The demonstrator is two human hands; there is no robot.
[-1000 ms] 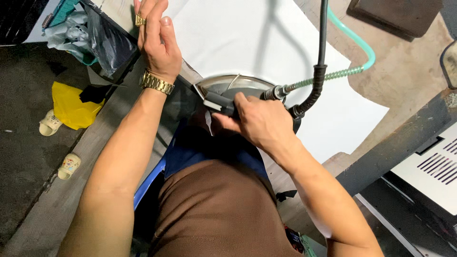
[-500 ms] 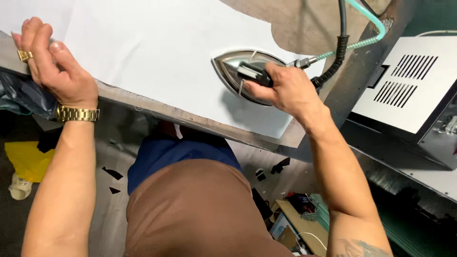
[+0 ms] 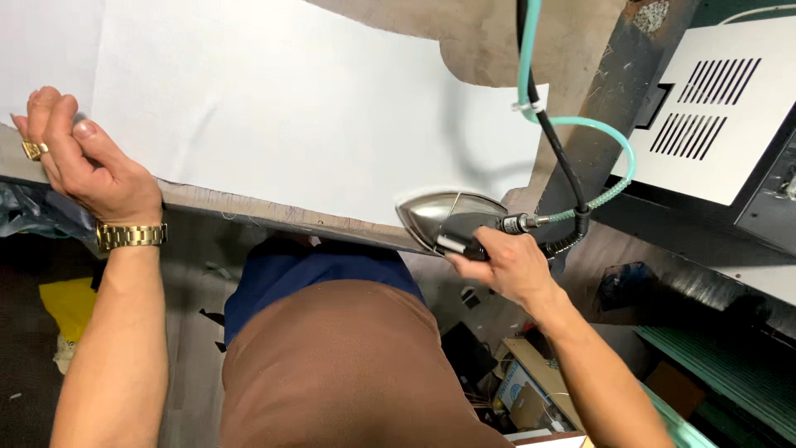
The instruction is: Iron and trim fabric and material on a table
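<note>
The right hand is closed around the dark handle of a steam iron, fingers wrapped over the top of the grip. The iron has a shiny metal body with a pointed nose, and it sits at the near edge of the white cloth, right where the cloth meets the lip of the table. Its nose points along that edge toward the left hand. From the back of the iron a black cord and a pale green hose rise together, tied to each other above the iron, and run up out of view.

The left hand rests on the same near edge of the table, well apart from the iron, at the far left side of the white cloth. Its fingers are curled and its thumb lies on top; whether it pinches the cloth or only presses on the edge cannot be told. A gold ring sits on one finger and a gold watch on the wrist.

The white cloth lies flat and smooth, covering most of the table beyond the iron. To the right of the iron stands a white metal box with rows of dark vent slots. Below the iron, close to the person, a brown shirt and blue garment fill the middle of the view.
</note>
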